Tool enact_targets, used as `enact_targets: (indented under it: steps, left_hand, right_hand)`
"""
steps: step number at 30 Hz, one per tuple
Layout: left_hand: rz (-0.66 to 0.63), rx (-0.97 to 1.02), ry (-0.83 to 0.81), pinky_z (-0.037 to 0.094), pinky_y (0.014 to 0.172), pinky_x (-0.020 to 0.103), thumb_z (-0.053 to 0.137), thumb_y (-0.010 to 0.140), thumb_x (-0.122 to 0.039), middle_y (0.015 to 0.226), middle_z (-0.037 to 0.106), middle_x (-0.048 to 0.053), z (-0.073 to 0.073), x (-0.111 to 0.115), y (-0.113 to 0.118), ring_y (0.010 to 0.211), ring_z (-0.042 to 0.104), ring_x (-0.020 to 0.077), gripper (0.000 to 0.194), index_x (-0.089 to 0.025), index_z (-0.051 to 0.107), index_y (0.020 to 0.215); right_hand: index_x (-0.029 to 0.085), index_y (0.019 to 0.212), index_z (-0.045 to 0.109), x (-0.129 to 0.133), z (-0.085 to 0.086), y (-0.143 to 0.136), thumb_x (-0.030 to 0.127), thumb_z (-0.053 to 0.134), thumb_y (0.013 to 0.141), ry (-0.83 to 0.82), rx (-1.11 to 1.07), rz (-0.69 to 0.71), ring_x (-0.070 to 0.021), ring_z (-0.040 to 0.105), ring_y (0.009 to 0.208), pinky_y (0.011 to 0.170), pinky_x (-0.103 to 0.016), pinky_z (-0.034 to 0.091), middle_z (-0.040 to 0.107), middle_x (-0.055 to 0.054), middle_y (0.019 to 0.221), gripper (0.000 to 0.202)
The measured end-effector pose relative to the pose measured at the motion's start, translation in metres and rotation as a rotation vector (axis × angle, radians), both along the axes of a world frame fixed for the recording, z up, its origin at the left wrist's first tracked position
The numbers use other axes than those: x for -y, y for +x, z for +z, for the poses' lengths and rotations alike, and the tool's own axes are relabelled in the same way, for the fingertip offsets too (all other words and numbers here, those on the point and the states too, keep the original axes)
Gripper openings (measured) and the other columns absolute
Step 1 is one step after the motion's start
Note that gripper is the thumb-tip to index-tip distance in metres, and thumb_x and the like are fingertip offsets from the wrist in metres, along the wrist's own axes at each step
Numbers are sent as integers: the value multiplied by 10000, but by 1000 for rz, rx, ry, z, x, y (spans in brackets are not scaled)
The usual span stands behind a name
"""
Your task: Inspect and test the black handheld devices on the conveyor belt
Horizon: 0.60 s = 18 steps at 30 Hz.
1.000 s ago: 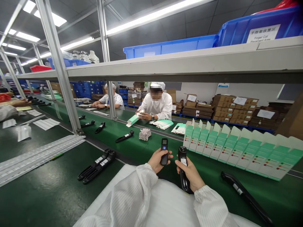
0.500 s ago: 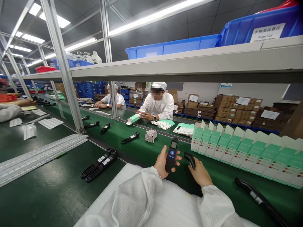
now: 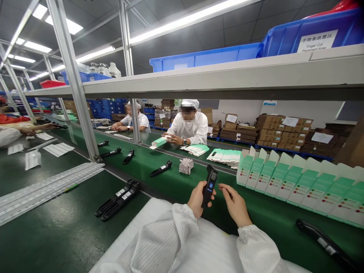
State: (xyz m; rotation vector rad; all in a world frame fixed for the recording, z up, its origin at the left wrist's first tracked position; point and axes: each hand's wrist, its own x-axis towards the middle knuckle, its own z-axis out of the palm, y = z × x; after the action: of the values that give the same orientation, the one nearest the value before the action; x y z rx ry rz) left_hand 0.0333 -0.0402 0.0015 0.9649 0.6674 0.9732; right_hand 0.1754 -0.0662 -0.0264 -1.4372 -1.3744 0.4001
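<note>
Black handheld screen device [image 3: 209, 186] sits in the left hand's [image 3: 196, 200] wrapped grip over the green conveyor belt [image 3: 167, 186]; the right hand [image 3: 236, 206] no longer holds a second device, its grip empty, half-curled just beside, seemingly free.

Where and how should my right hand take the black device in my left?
Probably by the upper end of the black device, pinching its edges from above right: that end slants up clear of the left hand, which grips the lower part.

Bright overhead strip light [image 3: 187, 20]
</note>
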Motion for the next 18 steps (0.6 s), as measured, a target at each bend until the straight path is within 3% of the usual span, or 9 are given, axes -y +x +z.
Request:
enact_targets:
  steps: [3,6,11,18]
  left_hand:
    - [199,-181,275,329,494,189,547,728,-346,686,490,-18,-4,0,2,571,443,81,297,-173,495,964]
    - [309,-330,543,378,622,222,598,709,-254,759,519,-11,-5,2,2,659,488,102,395,-198,451,1071]
    - [280,-427,681,390,695,262,587,726,-229,856,559,24,-2,11,1,766,527,153,455,-218,425,1151]
    - [133,-328,676,387,696,252,585,747,-339,833,559,37,-4,10,0,740,510,159,468,-197,461,1175]
  right_hand:
    - [224,983,642,0,2,-9,527,473,757,-61,-361,107,-237,597,856,756,-359,453,675,-67,927,414]
    - [207,1009,650,3,8,-17,587,488,731,-98,-565,174,-237,594,855,722,-346,465,664,-84,982,498]
    - [211,974,666,9,18,-27,564,532,722,-87,-769,271,-248,564,961,755,-331,464,653,-72,1032,454]
    - [210,907,661,11,19,-27,475,664,646,-83,-859,268,-217,567,890,698,-292,464,655,-45,958,372]
